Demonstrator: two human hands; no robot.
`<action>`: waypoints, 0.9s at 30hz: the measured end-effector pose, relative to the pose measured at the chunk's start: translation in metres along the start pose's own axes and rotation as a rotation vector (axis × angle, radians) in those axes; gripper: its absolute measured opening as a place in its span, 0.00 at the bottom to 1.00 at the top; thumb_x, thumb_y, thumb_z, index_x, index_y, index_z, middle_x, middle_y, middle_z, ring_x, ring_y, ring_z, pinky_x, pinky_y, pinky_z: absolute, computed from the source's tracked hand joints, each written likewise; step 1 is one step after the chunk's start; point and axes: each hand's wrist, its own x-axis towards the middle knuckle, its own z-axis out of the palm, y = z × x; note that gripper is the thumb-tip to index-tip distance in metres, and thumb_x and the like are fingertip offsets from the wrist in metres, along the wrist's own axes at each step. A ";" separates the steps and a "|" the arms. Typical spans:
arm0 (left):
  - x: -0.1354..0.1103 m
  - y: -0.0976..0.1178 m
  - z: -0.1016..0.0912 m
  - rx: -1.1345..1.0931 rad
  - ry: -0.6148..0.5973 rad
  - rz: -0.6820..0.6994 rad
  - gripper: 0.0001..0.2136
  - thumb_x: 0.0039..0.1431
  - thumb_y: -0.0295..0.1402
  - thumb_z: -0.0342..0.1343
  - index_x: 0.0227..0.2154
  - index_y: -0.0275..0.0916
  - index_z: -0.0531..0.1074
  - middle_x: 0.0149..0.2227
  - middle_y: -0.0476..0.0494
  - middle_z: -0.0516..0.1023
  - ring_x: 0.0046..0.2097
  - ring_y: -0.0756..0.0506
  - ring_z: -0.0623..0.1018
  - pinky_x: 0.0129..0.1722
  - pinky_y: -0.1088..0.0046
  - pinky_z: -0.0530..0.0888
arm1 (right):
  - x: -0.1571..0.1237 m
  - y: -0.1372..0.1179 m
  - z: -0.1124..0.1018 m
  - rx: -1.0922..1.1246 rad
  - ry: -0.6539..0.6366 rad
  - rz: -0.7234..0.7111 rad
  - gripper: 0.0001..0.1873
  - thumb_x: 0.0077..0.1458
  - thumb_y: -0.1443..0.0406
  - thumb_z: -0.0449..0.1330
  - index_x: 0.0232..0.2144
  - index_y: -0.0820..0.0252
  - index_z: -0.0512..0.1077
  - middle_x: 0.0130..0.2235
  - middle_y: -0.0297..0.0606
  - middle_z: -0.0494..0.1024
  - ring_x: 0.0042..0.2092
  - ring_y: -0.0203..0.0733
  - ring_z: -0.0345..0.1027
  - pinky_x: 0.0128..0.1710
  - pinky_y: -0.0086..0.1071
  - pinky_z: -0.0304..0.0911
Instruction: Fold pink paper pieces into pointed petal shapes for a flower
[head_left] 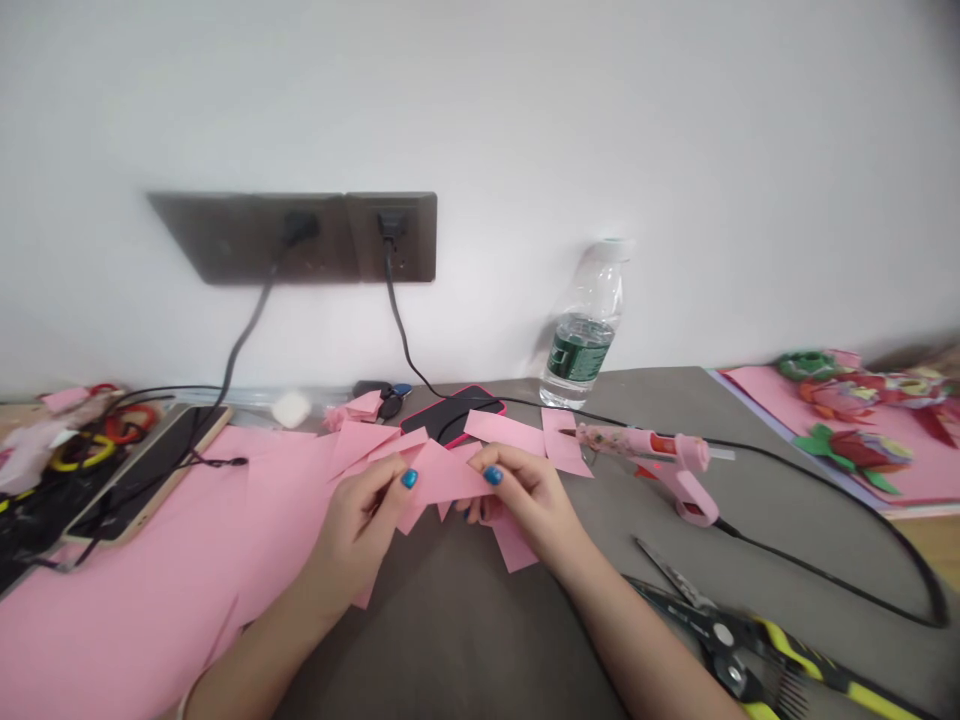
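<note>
Between my two hands is a small piece of pink paper [448, 475], held above the grey table top. My left hand [367, 520] pinches its left end, thumb on top. The right end is gripped by my right hand [525, 495], with the thumb pressed near the edge and the fingers curled beneath. More pink paper pieces [514, 540] show under and behind my hands; their exact number is hard to make out. Some lie beyond my fingers, next to a phone with a pink edge [469, 405].
A pink glue gun [645, 445] lies right of my hands, its black cable looping right. Nearer me are black-and-yellow pliers [727, 635] and a scissor-like blade. A water bottle [585, 330] stands by the wall. Paper flowers [855, 450] lie far right; large pink sheets [150, 600] and another phone [150, 470], left.
</note>
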 end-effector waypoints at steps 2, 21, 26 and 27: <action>-0.001 0.000 0.001 0.013 0.085 0.025 0.17 0.69 0.35 0.45 0.22 0.42 0.52 0.22 0.55 0.51 0.23 0.51 0.56 0.22 0.74 0.56 | -0.001 -0.001 0.004 0.020 0.002 -0.011 0.21 0.53 0.48 0.66 0.28 0.59 0.72 0.24 0.35 0.76 0.23 0.36 0.68 0.22 0.27 0.63; -0.009 -0.001 0.000 0.126 0.141 0.205 0.15 0.68 0.28 0.45 0.23 0.42 0.55 0.22 0.55 0.54 0.22 0.51 0.58 0.21 0.76 0.58 | -0.008 -0.002 0.007 0.032 0.047 -0.197 0.19 0.65 0.56 0.58 0.25 0.60 0.73 0.23 0.37 0.79 0.20 0.32 0.66 0.20 0.25 0.61; -0.008 0.002 0.005 0.020 0.160 0.128 0.16 0.69 0.31 0.45 0.23 0.42 0.53 0.22 0.56 0.53 0.22 0.51 0.57 0.20 0.76 0.57 | -0.007 0.000 0.007 0.034 0.035 -0.165 0.20 0.64 0.53 0.58 0.26 0.60 0.73 0.24 0.39 0.81 0.19 0.33 0.67 0.19 0.26 0.62; -0.008 0.003 0.006 0.004 0.171 0.110 0.17 0.70 0.31 0.44 0.23 0.42 0.53 0.22 0.56 0.53 0.22 0.51 0.57 0.20 0.76 0.57 | -0.007 0.000 0.008 0.037 0.026 -0.159 0.19 0.62 0.52 0.60 0.27 0.60 0.73 0.24 0.38 0.80 0.19 0.33 0.67 0.19 0.26 0.63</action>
